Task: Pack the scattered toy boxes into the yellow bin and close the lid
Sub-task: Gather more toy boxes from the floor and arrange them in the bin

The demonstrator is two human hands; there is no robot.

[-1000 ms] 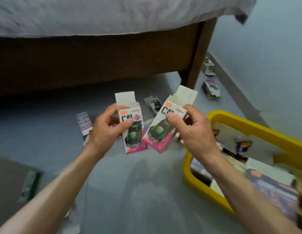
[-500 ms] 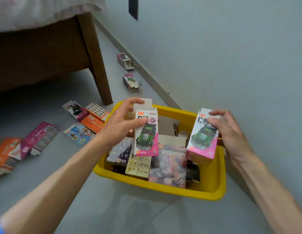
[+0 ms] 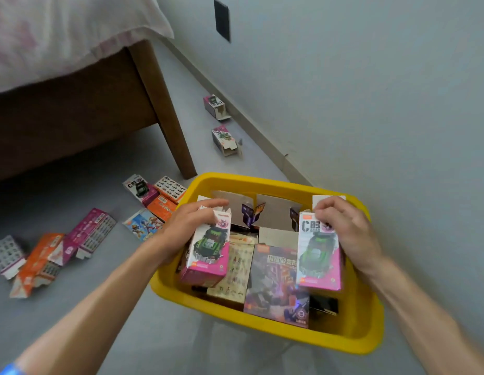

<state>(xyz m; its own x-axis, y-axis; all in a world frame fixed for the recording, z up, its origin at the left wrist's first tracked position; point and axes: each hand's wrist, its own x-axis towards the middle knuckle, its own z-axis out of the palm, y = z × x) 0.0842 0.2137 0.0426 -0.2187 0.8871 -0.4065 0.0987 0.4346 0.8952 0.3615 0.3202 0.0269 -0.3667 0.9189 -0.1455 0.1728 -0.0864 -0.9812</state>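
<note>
Over the yellow bin (image 3: pixel 265 330), two apparently light, crushable car boxes (image 3: pixel 208 249) are pinched at their tops by left hand (image 3: pixel 181 234) and right hand (image 3: pixel 349 234).

Left hand (image 3: pixel 181 234), right hand (image 3: pixel 346 234) each grip green-car box (image 3: pixel 208 250) (image 3: pixel 318 253) over yellow bin (image 3: pixel 262 330).

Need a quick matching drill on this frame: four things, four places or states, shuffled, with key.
Things:
1. left hand
2. right hand
3. yellow plastic bin
4. crumpled orange cardboard box

Places:
A. lies on the floor, left of the bin
B. grips a pink car box over the bin's right side
C. grips a pink car box over the bin's left side
D. open, partly filled with boxes

Pairs: 1-C, 2-B, 3-D, 4-A
</note>
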